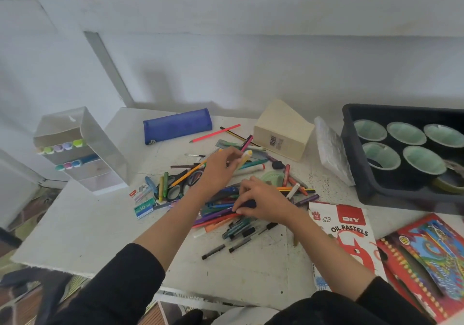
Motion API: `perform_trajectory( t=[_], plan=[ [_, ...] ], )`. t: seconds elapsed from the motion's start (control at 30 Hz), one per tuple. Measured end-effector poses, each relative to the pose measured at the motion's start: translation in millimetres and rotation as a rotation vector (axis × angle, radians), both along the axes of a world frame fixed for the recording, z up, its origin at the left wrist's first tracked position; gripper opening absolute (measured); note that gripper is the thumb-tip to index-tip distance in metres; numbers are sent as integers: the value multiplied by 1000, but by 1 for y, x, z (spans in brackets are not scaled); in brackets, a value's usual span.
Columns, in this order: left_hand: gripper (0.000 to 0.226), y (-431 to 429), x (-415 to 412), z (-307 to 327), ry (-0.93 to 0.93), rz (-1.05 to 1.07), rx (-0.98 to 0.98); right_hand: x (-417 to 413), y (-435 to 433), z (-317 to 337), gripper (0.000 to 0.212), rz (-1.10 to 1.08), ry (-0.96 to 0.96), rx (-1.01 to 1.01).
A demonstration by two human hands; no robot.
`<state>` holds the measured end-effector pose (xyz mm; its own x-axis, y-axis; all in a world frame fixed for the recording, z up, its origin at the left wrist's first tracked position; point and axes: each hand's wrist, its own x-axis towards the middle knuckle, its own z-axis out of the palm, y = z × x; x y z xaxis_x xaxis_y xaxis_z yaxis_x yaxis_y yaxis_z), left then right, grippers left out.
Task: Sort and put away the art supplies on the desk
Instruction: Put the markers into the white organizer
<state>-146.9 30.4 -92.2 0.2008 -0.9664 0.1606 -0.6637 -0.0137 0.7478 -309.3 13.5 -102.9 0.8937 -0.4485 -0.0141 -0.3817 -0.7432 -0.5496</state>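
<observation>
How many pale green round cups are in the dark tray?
5. In the dark tray: back-left cup, back-middle cup, back-right cup, front-left cup, front-right cup. The tray leaves the frame on the right, so more may be hidden.

Black sleeves (135, 272) bunched above both bare forearms (173, 219).

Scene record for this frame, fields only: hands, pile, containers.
left hand: pinches yellow-capped marker over the pile
right hand: grips dark blue marker in the pile
pile of loose pens and markers: mid white desk
black-handled scissors: left of pile
containers: blue zip pencil case, clear plastic organizer, black plastic tray
white oil pastels box: beside right forearm
</observation>
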Motion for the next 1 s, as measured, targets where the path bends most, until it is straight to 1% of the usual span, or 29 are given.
perform_trajectory(
  t=[0.07, 0.17, 0.27, 0.37, 0.47, 0.57, 0.67, 0.73, 0.8, 0.83, 0.87, 0.93, 1.0],
  plan=[
    [13, 12, 6, 5, 45, 38, -45, 13, 6, -1, 15, 84, 25, -47],
    [16, 30, 20, 10, 116, 168, -115, 30, 15, -4, 18, 192, 42, -134],
    [13, 51, 38, 13, 191, 340, -149, 42, 25, -10, 20, 232, 65, -207],
    [13, 70, 57, 12, 235, 451, -165, 53, 35, -12, 21, 268, 50, -213],
    [11, 86, 69, 15, 284, 538, -171, 66, 42, -14, 23, 330, 91, -229],
    [11, 98, 76, 18, 298, 585, -185, 76, 49, -14, 27, 393, 170, -324],
    [10, 106, 80, 19, 303, 615, -189, 82, 50, -11, 22, 404, 187, -352],
    [10, 111, 84, 21, 301, 626, -199, 83, 45, -5, 15, 350, 112, -278],
    [12, 115, 88, 24, 293, 635, -209, 80, 37, 8, 7, 232, -10, -128],
    [14, 118, 90, 25, 290, 644, -215, 78, 33, 16, 4, 163, -68, -29],
    [16, 121, 92, 26, 287, 655, -222, 76, 29, 23, 10, 91, -126, 93],
    [22, 126, 95, 27, 285, 676, -242, 71, 19, 33, 16, -44, -305, 367],
    [24, 132, 97, 26, 292, 680, -251, 69, 11, 37, 13, -190, -484, 584]
  ],
)
